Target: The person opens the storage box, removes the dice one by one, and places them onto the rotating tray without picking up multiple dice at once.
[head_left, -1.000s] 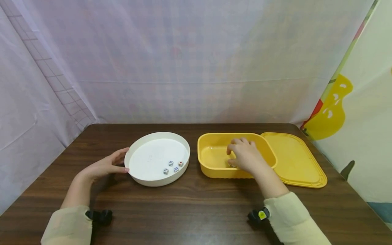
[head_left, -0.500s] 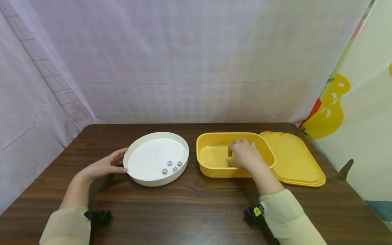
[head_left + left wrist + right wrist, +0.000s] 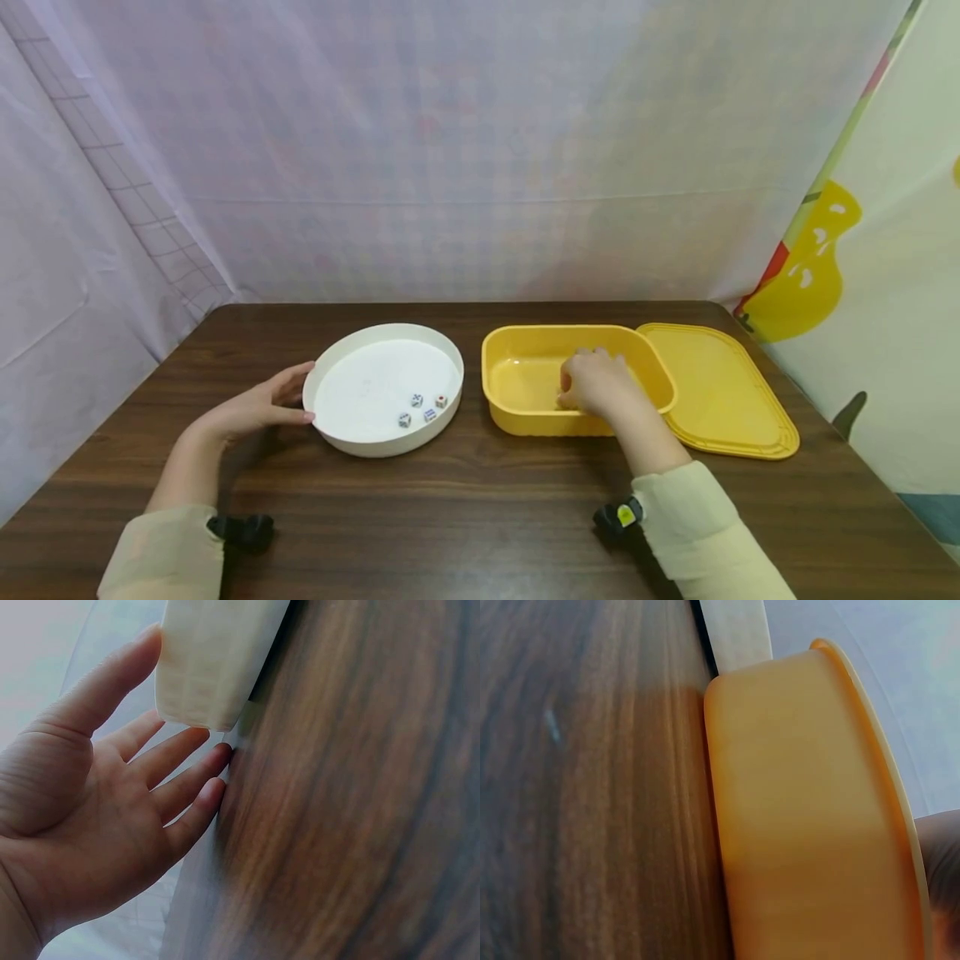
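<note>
A round white tray (image 3: 360, 392) with a low wall stands left of centre in the head view. Several white dice (image 3: 405, 420) lie at its near right side. My left hand (image 3: 251, 408) has its thumb and fingertips spread against the tray's left wall; in the left wrist view the fingers are nearly straight. To the right is a yellow rectangular box (image 3: 517, 423). My right hand (image 3: 600, 383) reaches down inside it with bent fingers, low over the box floor. Its fingertips are largely hidden, and I cannot tell what lies between them.
A flat yellow lid (image 3: 720, 392) lies right of the box, its left edge close against it. All stand on a dark wooden table (image 3: 450, 517). A pale cloth (image 3: 465, 167) hangs behind the table's far edge.
My right hand has sunk a little lower in the yellow box and its fingers have drawn together where a small die-like thing showed. The left hand stays at the tray.
</note>
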A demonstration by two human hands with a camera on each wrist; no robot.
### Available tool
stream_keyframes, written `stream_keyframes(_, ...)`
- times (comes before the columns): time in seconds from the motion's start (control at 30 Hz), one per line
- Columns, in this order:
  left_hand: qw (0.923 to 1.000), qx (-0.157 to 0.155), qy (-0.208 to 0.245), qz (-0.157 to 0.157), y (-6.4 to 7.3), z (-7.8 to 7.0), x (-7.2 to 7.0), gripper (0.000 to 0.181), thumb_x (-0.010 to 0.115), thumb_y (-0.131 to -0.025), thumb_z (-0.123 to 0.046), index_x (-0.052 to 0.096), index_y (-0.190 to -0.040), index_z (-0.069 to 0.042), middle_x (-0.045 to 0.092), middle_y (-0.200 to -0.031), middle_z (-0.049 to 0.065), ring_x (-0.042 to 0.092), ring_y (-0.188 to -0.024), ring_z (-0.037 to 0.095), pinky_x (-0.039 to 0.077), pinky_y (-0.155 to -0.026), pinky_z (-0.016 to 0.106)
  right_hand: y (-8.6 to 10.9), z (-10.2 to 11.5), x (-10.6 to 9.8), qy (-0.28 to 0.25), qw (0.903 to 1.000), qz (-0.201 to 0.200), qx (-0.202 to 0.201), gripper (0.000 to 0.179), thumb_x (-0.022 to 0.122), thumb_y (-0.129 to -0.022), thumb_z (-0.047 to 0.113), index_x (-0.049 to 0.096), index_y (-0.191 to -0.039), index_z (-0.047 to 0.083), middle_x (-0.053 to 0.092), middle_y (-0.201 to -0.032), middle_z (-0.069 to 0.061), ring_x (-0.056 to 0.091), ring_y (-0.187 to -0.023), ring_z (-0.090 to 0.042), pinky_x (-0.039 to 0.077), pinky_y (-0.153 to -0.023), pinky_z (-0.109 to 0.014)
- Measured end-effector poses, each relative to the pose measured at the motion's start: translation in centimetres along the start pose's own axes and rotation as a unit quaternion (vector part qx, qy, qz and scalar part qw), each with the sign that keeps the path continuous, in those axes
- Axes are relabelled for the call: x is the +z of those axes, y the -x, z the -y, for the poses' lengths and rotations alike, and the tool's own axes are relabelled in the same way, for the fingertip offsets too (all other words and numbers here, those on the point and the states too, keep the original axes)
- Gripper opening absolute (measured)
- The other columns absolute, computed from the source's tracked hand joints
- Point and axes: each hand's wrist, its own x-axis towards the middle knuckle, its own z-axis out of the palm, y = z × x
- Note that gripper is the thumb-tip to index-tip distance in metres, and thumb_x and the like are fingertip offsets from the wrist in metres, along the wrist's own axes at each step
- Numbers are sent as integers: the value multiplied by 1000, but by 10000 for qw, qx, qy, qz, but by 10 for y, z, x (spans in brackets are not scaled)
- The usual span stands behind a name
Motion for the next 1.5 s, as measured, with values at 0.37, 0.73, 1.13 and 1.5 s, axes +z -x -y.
stream_keyframes(0.37, 10000, -26, 6, -26, 0, 1, 0, 91, 70, -88, -14, 7, -151, 2, 10, -152, 33, 15, -136, 51, 17, -105, 61, -3, -2, 2, -154, 9998, 96, 57, 14, 74, -82, 24, 68, -80, 12, 60, -88, -7, 49, -97, -39, 28, -93, -66)
stream_keyframes(0.73, 10000, -55, -9, -44, 0, 0, 1, 92, 71, -87, -15, 8, -151, 2, 12, -152, 32, 18, -135, 51, 17, -105, 62, -5, -2, 4, 38, 9992, -375, -102, 11, 74, -78, 21, 67, -77, 12, 57, -92, -10, 46, -101, -40, 30, -90, -64)
stream_keyframes(1.13, 10000, -54, -2, -43, 0, 0, 1, 92, 71, -87, -15, 7, -152, 2, 10, -153, 32, 13, -137, 49, 17, -105, 62, -3, 3, 0, 133, 9965, -761, -333, 13, 72, -84, 25, 69, -81, 13, 59, -105, -12, 44, -111, -40, 31, -87, -60)
stream_keyframes(1.5, 10000, 10, 59, -71, 0, 0, 1, 91, 71, -87, -13, 8, -151, 3, 10, -153, 32, 10, -139, 47, 15, -106, 61, -2, 11, -8, 72, 9955, -842, -422, 17, 72, -85, 31, 70, -85, 14, 58, -113, -12, 43, -112, -36, 31, -88, -57)
